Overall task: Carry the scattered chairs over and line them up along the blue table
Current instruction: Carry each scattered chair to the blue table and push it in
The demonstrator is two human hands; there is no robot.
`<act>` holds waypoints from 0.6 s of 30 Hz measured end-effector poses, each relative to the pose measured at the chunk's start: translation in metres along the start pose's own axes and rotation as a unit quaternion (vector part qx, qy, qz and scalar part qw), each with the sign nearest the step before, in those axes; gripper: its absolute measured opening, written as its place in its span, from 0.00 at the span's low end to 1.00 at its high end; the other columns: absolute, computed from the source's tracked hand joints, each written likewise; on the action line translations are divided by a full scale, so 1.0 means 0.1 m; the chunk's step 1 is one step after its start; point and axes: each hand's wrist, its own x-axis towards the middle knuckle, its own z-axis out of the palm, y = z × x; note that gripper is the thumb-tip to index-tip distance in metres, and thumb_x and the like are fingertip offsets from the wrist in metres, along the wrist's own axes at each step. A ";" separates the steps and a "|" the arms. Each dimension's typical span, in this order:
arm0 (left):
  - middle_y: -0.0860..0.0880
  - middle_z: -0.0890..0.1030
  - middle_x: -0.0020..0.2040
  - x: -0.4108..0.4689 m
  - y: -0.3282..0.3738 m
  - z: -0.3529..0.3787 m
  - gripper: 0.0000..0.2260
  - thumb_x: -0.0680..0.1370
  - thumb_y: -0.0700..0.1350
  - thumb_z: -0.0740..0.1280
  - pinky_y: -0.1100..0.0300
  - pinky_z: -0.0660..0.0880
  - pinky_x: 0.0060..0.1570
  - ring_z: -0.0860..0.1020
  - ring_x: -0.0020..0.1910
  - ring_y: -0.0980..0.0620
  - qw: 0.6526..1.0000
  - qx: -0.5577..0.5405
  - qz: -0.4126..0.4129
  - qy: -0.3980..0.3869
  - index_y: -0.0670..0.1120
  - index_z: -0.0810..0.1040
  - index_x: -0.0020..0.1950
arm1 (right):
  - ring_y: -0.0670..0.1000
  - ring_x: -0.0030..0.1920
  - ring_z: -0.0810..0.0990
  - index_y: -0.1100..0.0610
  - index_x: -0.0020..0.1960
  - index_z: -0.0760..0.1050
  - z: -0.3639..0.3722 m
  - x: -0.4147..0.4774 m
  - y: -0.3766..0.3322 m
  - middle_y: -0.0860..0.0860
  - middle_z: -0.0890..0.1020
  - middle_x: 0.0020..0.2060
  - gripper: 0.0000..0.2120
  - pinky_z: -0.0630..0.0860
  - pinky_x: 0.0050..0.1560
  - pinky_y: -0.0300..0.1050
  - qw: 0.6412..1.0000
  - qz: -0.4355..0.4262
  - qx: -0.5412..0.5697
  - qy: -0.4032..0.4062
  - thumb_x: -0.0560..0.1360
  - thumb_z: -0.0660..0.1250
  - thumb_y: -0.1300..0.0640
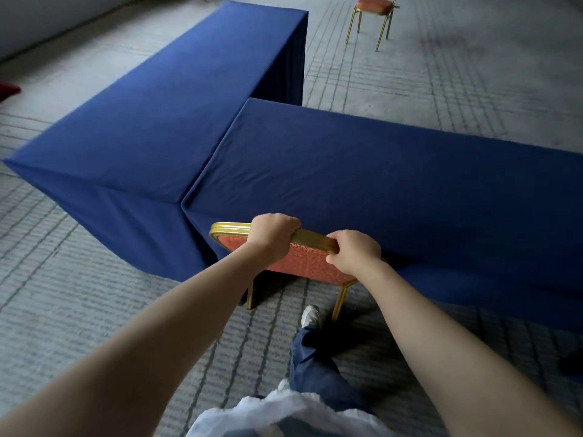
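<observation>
Head view, read from the left. A dark red item (9, 89) lies at the frame edge (too cropped to identify). Next, the left worktop (151, 121) is a long box under smooth blue cloth that falls to the ribbed grey carpet (63, 294). It butts at an angle against the right worktop (410, 190), which is draped alike.

The chair (310, 260) stands at that junction, against the right worktop's near side. Its seat is hidden beyond the backrest. The backrest is patterned orange-red fabric in a rounded gold metal frame.

Left hand (273, 238) and right hand (355, 252) sit side by side on the top rail, fingers (344, 239) clenched over it. The rail's long axis runs roughly parallel to the worktop edge, straight ahead of both hands, neither nearer. Whether the legs touch the carpet cannot be told.

A second chair (373, 14) stands well apart, beyond the worktops; judged not yet placed.
</observation>
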 end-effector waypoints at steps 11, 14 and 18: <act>0.54 0.79 0.44 -0.11 0.02 -0.10 0.13 0.72 0.38 0.63 0.59 0.65 0.33 0.78 0.44 0.49 0.999 -0.002 -0.013 -0.030 0.54 0.78 0.51 | 0.48 0.45 0.80 0.42 0.56 0.79 -0.03 -0.10 0.03 0.43 0.82 0.43 0.13 0.75 0.38 0.42 0.999 -0.028 -0.033 -0.028 0.71 0.71 0.50; 0.56 0.78 0.45 -0.13 0.02 -0.17 0.14 0.72 0.41 0.66 0.59 0.67 0.32 0.77 0.44 0.51 0.996 -0.020 -0.005 -0.085 0.55 0.78 0.55 | 0.48 0.51 0.80 0.43 0.63 0.75 -0.09 -0.16 0.09 0.43 0.81 0.52 0.21 0.76 0.43 0.43 0.997 -0.024 0.028 -0.063 0.71 0.71 0.50; 0.55 0.80 0.49 -0.14 0.16 -0.31 0.12 0.74 0.56 0.63 0.56 0.74 0.45 0.78 0.47 0.51 0.980 -0.110 -0.026 -0.164 0.56 0.78 0.55 | 0.48 0.57 0.78 0.47 0.63 0.76 -0.14 -0.28 0.22 0.45 0.81 0.56 0.19 0.76 0.57 0.46 0.980 -0.031 0.168 -0.102 0.72 0.69 0.54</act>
